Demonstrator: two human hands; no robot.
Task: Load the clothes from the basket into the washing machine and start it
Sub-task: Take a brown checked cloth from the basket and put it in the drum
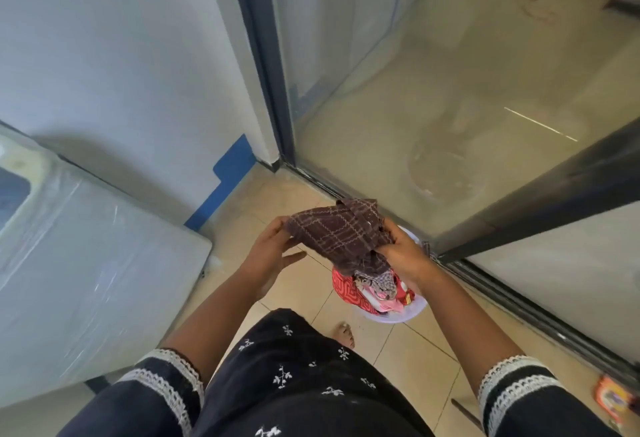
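My dark embroidered dress point(294, 384) fills the foreground. Above the basket point(398, 315), my right hand point(403, 260) grips a brown checked cloth point(341, 232); my left hand point(270, 256) pinches its edge

Both arms reach forward and down, dark lace-trimmed sleeves ending at elbows. Left hand point(268, 256) palm turned inward, fingertips pinching edge of brown checked cloth point(341, 232), thumb sticking out. Right hand point(403, 254) curled round cloth's other end

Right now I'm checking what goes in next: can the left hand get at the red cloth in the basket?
Probably yes: the left hand is beside the brown checked cloth, just above the red cloth, nothing between.
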